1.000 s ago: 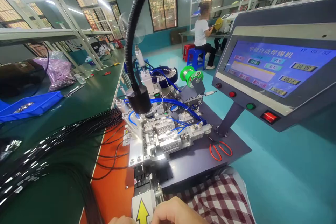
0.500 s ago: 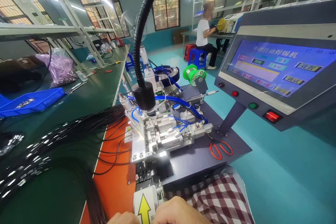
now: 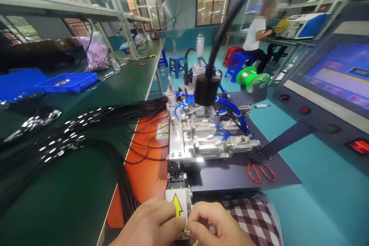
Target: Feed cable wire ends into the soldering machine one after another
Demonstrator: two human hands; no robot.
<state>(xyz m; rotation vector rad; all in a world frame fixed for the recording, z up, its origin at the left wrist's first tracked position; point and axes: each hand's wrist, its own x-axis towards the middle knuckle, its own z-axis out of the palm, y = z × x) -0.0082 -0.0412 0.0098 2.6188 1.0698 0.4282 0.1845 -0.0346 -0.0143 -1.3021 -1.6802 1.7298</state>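
My left hand and my right hand meet at the bottom middle, over the near end of a metal machine. Thumbs and fingers of both are pinched together around a small brass-coloured piece, too small to make out fully. Just beyond the fingertips lies a white cover plate with a yellow arrow pointing away from me. Black cables run in a bundle from the left to the machine's side, and a second cable bundle hangs near my left hand.
Red-handled scissors lie on the dark machine base. A control panel stands at the right, and a black flexible tube arches overhead. Blue trays sit on the green bench. A seated person works in the background.
My view has swung left, so the machine and panel sit further right. Both hands have come further into view, with fingertips close together at the cover plate.
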